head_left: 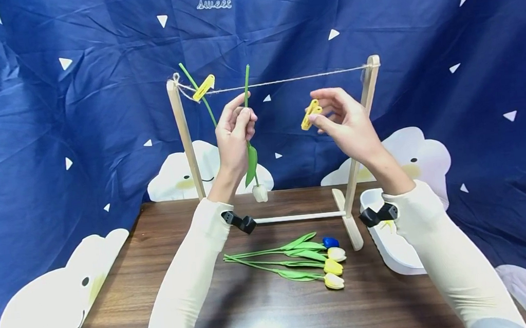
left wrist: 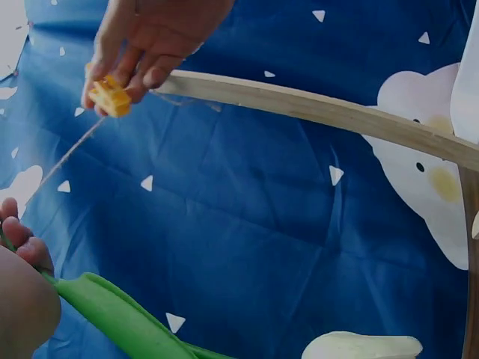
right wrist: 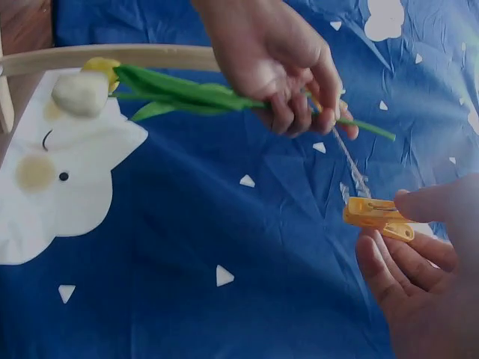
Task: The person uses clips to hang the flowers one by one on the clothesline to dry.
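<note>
My left hand (head_left: 235, 132) pinches the green stem of a white tulip (head_left: 260, 193), which hangs head down in front of the twine (head_left: 284, 80). My right hand (head_left: 348, 126) holds a yellow clothespin (head_left: 311, 114) between thumb and fingers, apart from the twine and the tulip. At the twine's left end, another yellow clothespin (head_left: 204, 88) grips a second green stem (head_left: 209, 110). My left hand hides that stem's lower part in the head view. A yellow bloom (right wrist: 102, 69) shows behind the white one in the right wrist view.
A wooden frame with a left post (head_left: 186, 139) and right post (head_left: 369, 89) carries the twine; a white crossbar (head_left: 299, 217) runs low between them. Several artificial tulips (head_left: 294, 262) lie on the brown table (head_left: 169, 274). On the right stands a white tray (head_left: 402, 258) with yellow pieces inside.
</note>
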The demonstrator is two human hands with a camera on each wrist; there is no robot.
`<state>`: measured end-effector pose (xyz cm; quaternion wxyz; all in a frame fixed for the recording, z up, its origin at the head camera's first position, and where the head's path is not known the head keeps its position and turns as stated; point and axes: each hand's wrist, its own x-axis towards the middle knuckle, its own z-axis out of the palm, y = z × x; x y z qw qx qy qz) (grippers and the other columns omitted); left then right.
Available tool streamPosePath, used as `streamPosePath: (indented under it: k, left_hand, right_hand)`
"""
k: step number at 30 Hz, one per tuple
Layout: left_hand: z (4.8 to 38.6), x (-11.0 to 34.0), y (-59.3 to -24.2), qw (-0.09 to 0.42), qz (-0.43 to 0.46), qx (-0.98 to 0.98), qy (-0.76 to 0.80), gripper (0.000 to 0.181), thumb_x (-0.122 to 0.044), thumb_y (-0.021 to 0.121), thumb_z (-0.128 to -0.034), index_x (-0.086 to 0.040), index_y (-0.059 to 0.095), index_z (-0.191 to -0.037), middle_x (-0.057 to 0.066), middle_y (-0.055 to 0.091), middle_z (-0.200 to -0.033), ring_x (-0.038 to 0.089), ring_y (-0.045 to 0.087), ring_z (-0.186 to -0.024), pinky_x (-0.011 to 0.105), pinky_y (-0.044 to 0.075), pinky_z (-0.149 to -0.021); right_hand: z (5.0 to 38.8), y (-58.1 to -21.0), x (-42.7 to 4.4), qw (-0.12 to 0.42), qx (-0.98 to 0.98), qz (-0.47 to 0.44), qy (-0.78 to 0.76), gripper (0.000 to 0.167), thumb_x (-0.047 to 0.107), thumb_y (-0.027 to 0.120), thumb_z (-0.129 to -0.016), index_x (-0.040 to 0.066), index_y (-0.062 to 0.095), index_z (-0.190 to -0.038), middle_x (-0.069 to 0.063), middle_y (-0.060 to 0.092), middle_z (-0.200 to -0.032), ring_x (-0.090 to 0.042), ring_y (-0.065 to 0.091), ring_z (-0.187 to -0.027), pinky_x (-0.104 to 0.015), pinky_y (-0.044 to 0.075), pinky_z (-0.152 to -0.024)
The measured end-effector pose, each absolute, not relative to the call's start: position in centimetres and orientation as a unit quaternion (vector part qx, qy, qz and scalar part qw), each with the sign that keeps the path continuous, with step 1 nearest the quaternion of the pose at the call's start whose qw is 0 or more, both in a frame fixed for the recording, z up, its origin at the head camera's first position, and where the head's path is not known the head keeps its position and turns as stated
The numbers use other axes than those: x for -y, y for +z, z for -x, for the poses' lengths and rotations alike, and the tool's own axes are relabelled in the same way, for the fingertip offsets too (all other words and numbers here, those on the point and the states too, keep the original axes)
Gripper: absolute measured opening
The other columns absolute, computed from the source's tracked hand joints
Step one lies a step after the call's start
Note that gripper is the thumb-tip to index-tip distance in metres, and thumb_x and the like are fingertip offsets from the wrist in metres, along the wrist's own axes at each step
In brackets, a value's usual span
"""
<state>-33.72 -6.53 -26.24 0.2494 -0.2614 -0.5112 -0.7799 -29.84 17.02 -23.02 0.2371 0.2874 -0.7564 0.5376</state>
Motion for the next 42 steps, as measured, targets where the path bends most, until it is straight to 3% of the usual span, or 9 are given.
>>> streamPosePath:
  k: [5,12,18,23,37,42]
  left_hand:
    - [34.2,6.5,-25.8,0.261,0.239,0.495,-0.794,0.022,-0.004,0.058,-0.1083,0.006,0.063,-0.128,-0.007,0.072,-0.083,0.007,0.052,-0.065,0.018,0.039,-0.059]
    - [34.5,6.4,-25.4,0.269,0.213,0.47,-0.813,0.014,-0.006,0.059,-0.1088,-0.008,0.067,-0.12,-0.004,0.07,-0.081,0.009,0.049,-0.063,0.019,0.035,-0.056]
    - [34.7,6.4,-25.0,0.291,0.182,0.463,-0.817,0.019,0.002,0.055,-0.1069,0.002,0.066,-0.123,-0.005,0.072,-0.079,0.009,0.047,-0.063,0.018,0.033,-0.056]
    - [35.0,6.3,-24.9,0.302,0.171,0.453,-0.822,0.014,0.001,0.056,-0.1076,-0.002,0.066,-0.117,-0.004,0.076,-0.082,0.008,0.049,-0.063,0.018,0.037,-0.058]
    - [34.7,5.9,-24.9,0.339,0.091,0.497,-0.793,0.021,-0.012,0.057,-0.1108,-0.003,0.066,-0.127,-0.01,0.072,-0.084,0.005,0.058,-0.066,0.021,0.041,-0.061]
    - [34.9,5.9,-24.9,0.344,0.096,0.48,-0.801,0.016,-0.01,0.058,-0.1098,-0.002,0.066,-0.122,-0.009,0.072,-0.083,0.006,0.055,-0.066,0.019,0.043,-0.064]
  right_hand:
    - [30.3,-21.7,-15.1,0.228,0.751,-0.293,0.547,0.035,0.006,0.075,-0.098,0.001,0.067,-0.131,-0.008,0.076,-0.11,-0.01,0.073,-0.087,-0.02,0.061,-0.077]
    - [31.0,-19.6,-12.7,0.236,0.757,-0.272,0.546,0.028,0.013,0.084,-0.093,0.006,0.075,-0.119,0.002,0.079,-0.098,-0.01,0.073,-0.079,-0.019,0.059,-0.076]
    - [31.9,-17.8,-10.8,0.249,0.725,-0.267,0.584,0.022,0.006,0.085,-0.09,0.003,0.079,-0.111,0.007,0.079,-0.09,-0.009,0.074,-0.078,-0.02,0.06,-0.077]
    - [32.7,-16.3,-9.3,0.259,0.71,-0.262,0.6,0.017,-0.002,0.085,-0.087,0.0,0.079,-0.103,0.011,0.077,-0.081,-0.007,0.072,-0.07,-0.02,0.059,-0.072]
    - [34.7,-14.5,-5.9,0.265,0.748,-0.223,0.566,0.008,0.004,0.087,-0.086,0.002,0.082,-0.091,0.007,0.076,-0.074,-0.015,0.069,-0.06,-0.024,0.057,-0.057]
    - [35.0,-15.1,-5.3,0.253,0.746,-0.227,0.572,0.009,0.004,0.087,-0.086,0.001,0.082,-0.093,0.006,0.074,-0.07,-0.018,0.068,-0.059,-0.026,0.058,-0.055]
